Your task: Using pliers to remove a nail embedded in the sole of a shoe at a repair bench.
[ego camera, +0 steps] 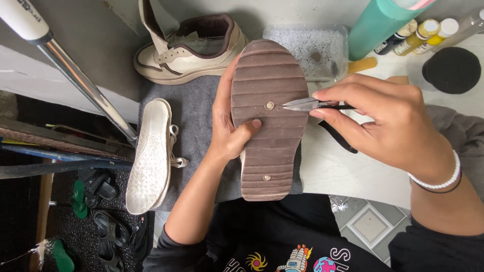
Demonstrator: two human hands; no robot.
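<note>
A brown ribbed sole (269, 121) is being held upside down over a grey towel (194, 116) on the worktop (333, 171), near the middle of the view. It is being gripped by the left hand (229, 126), whose grip is closed round the sole's left edge, with the thumb pressed flat on the ribs and the fingers wrapped behind. Pliers (307, 105) are being held in the right hand (388, 118), whose grip is closed on the black handles; the metal tips are being pointed at a small round stud (269, 105) in the sole, just beside it. A second stud (266, 177) is being shown lower down, near the heel.

A white sandal (151, 156) is lying sole-up to the left on the towel's edge, and a cream sneaker (189, 48) is standing behind it. Beyond the sole, a clear tray (307, 48), a teal bottle (378, 22), small yellow-capped bottles (421, 35) and a black round pad (451, 70) are being kept on the worktop.
</note>
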